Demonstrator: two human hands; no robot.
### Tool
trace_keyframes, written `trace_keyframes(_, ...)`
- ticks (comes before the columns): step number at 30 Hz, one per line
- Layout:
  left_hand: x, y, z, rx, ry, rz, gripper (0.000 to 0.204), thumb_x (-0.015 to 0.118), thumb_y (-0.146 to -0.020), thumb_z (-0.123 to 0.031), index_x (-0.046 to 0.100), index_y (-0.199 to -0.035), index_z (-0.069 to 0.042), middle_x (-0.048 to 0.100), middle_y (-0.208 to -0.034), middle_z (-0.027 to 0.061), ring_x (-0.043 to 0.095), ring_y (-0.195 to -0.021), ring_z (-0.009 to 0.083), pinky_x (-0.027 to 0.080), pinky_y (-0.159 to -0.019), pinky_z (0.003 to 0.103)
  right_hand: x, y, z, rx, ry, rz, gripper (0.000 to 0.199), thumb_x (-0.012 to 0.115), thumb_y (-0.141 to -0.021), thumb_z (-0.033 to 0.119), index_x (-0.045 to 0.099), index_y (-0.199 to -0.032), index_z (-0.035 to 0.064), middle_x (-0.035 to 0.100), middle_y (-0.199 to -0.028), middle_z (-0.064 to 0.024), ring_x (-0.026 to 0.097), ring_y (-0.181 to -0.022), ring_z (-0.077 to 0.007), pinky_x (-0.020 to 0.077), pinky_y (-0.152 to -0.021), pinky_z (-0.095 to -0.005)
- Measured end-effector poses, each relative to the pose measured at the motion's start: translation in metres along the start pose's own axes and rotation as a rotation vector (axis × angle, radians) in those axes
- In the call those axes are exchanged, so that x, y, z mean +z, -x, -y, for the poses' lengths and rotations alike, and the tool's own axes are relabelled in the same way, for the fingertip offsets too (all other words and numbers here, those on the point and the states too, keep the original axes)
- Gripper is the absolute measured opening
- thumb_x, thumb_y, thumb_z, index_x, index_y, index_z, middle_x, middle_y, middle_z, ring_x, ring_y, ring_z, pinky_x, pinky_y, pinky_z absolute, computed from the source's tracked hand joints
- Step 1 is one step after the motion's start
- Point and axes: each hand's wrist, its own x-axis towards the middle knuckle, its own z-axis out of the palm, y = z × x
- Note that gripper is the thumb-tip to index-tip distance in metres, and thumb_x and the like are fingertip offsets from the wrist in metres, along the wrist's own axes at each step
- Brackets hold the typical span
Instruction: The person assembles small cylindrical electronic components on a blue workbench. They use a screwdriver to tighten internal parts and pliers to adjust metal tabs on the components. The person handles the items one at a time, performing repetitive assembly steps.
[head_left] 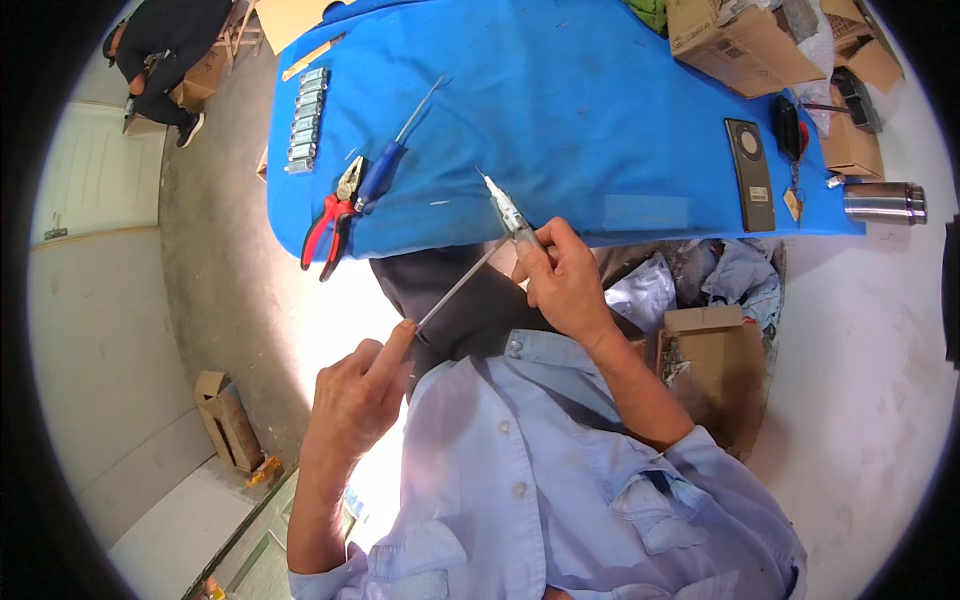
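Note:
My left hand is closed round the near end of a thin grey metal rod, its handle, if any, hidden by the fingers. The rod slants up to the right, its far end at the item in my right hand. My right hand grips a pen-like piece with a clear and grey body and a white tapered nose, pointing away over the cloth edge. Whether the rod touches it I cannot tell. On the blue cloth to the left lie red-and-black pliers and a blue-handled screwdriver.
A row of small metal pieces and a wooden-handled tool lie at the left. Rightward are a phone, keys and a steel flask. Cardboard boxes stand behind. Another person bends at far left.

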Motion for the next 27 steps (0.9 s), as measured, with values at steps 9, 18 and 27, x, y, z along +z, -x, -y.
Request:
trace_keyframes(9,-0.003,-0.002,0.006,0.093,-0.037,-0.093,0.046,0.076,-0.091,-0.011,0.066,-0.135,-0.014,0.061,-0.076,0.0071,0.064,-0.061,0.0231,0.049,-0.052,0.037,-0.012,-0.001,0.019,0.178,-0.114,0.058,0.027,0.054,-0.107,0.029,0.057,-0.104,0.0023,0.073,-0.084,-0.0115,0.067,-0.059,-0.0133,0.05,-0.05,-0.0276)
trace_keyframes(18,0.015,0.002,0.02,0.065,0.071,-0.104,0.047,0.076,-0.09,-0.009,0.066,-0.137,-0.013,0.067,-0.082,0.0104,0.067,-0.064,0.0284,0.054,-0.06,0.039,-0.018,-0.004,0.032,0.199,0.035,0.053,0.035,0.046,-0.11,0.034,0.059,-0.105,0.0023,0.074,-0.084,-0.0114,0.07,-0.063,-0.0135,0.0503,-0.049,-0.0268)
trace_keyframes(27,0.03,0.008,0.037,0.019,0.071,-0.149,0.048,0.077,-0.089,-0.008,0.067,-0.136,-0.013,0.069,-0.084,0.0113,0.069,-0.067,0.0292,0.055,-0.061,0.039,-0.029,-0.017,0.039,0.283,-0.023,-0.032,0.043,0.038,-0.11,0.04,0.057,-0.106,0.0022,0.074,-0.089,-0.0146,0.071,-0.068,-0.0177,0.0512,-0.053,-0.029)
